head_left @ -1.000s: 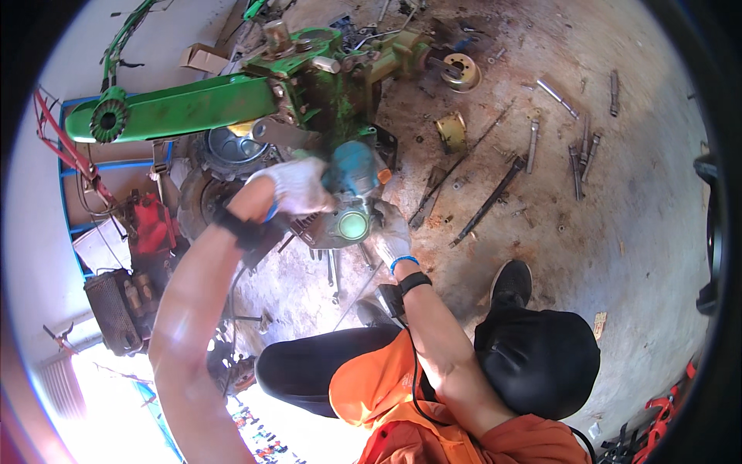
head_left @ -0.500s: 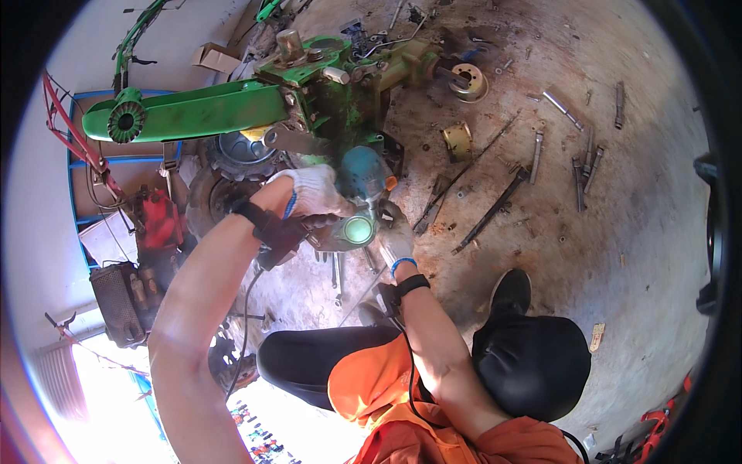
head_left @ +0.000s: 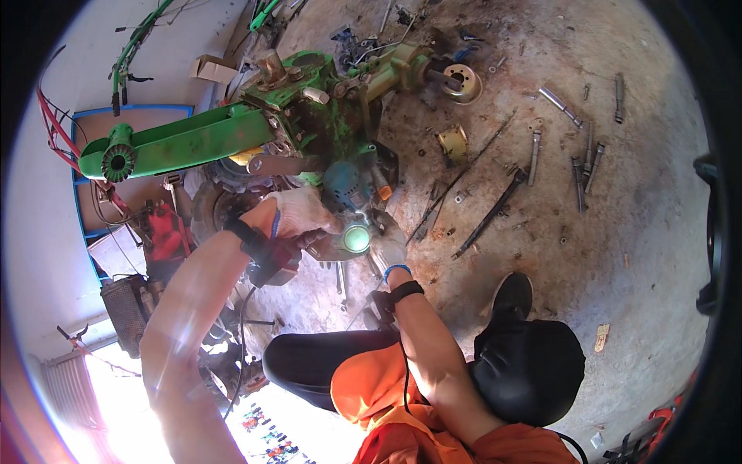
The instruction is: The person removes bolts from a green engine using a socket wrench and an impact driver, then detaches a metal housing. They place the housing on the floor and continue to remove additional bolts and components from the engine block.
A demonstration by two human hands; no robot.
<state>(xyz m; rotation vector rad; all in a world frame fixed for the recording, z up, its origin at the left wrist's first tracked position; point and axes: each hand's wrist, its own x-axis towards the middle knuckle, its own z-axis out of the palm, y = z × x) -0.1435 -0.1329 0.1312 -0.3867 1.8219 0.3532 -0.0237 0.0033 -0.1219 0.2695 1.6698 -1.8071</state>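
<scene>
My left hand (head_left: 303,213), in a whitish glove with a blue cuff, has its fingers curled in beside a teal, motor-like tool body (head_left: 344,185). What its fingers close on is hidden. Facing it, my right hand (head_left: 388,241) wears a similar glove, with dirty fingers bent beside a round metal part (head_left: 356,239) that has a bright, pale green face. This part sits between both hands, just below the teal body. An orange piece (head_left: 382,191) juts out by the teal body. Behind stands a green machine (head_left: 325,116) with a long green arm (head_left: 185,145).
Sockets and extension bars (head_left: 580,174) lie on the stained concrete at right, with a long dark bar (head_left: 495,209) nearer. A yellowish hub (head_left: 461,83) sits at the machine's far end. Left are a red machine part (head_left: 166,232) and a cardboard box (head_left: 214,69). Cables hang from my wrist straps.
The view has tilted a little, so the green machine's arm sits lower at left. My hands have shifted slightly left, and the teal body appears lower and farther left.
</scene>
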